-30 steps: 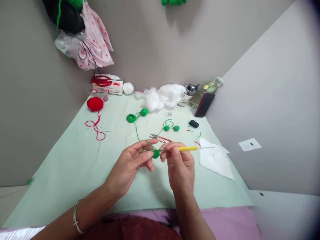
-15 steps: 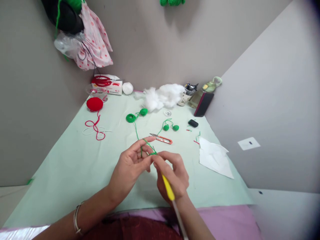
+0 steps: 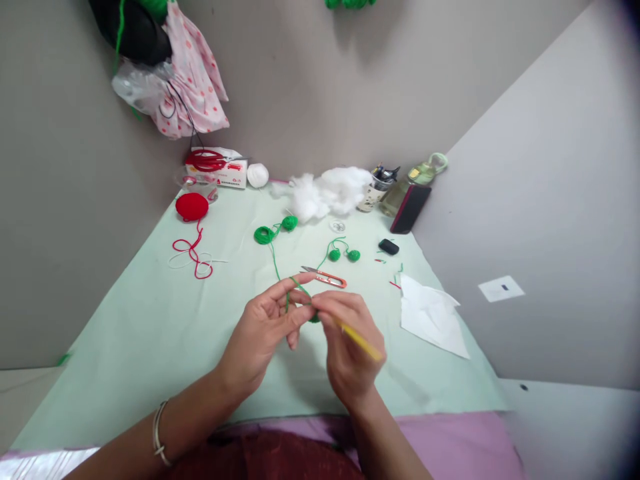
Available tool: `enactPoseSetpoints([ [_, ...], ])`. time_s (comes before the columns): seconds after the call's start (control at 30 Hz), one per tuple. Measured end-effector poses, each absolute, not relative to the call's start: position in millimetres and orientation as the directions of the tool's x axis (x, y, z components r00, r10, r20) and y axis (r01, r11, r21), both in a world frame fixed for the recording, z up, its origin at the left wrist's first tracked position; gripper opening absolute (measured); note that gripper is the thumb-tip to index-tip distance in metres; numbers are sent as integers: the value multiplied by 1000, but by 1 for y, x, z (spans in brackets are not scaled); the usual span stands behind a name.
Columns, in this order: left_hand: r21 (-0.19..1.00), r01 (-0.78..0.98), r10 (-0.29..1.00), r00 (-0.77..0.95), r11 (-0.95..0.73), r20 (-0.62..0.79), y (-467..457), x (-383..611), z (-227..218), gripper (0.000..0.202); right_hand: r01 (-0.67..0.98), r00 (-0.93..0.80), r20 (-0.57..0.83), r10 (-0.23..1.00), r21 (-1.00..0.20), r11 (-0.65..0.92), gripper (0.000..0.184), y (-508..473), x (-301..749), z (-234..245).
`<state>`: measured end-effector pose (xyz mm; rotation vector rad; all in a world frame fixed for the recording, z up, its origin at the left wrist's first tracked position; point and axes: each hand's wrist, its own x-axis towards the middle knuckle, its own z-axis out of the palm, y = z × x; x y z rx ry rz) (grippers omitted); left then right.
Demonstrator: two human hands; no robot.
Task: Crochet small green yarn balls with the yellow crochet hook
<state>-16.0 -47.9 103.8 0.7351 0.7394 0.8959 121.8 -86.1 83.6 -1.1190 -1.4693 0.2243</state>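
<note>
My left hand pinches a small green crochet piece between thumb and fingers, with green yarn running over its raised index finger. That strand leads back to a green yarn coil on the table. My right hand is closed around a yellow-handled crochet hook, its tip hidden at the crochet piece where both hands meet. Just beyond the fingertips lie orange thread snips. Two small green crocheted balls, joined by yarn, rest behind the snips.
White stuffing lies at the back beside a pen cup, a bottle and a leaning phone. A red yarn ball and red scissors are at left. White paper lies at right.
My right hand has turned, and the hook's handle has swung from pointing down toward me to pointing out to the right. My left hand keeps its pinch on the crochet piece.
</note>
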Motion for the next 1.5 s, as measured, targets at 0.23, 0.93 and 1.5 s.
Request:
enactPoseSetpoints([
  [0.23,639,-524,810,504,563,-300,-39,-21,101,27,317,321,563,761,-821,474,23,-84,130,91],
  [0.93,907,-318,931,323,277,-171,-48,-20,101,33,618,13,755,655,-521,589,30,-95,128,84],
  [1.5,862,-333,875,431,383,-222,-48,-25,105,31,-176,278,314,908,-912,369,25,-80,131,89],
])
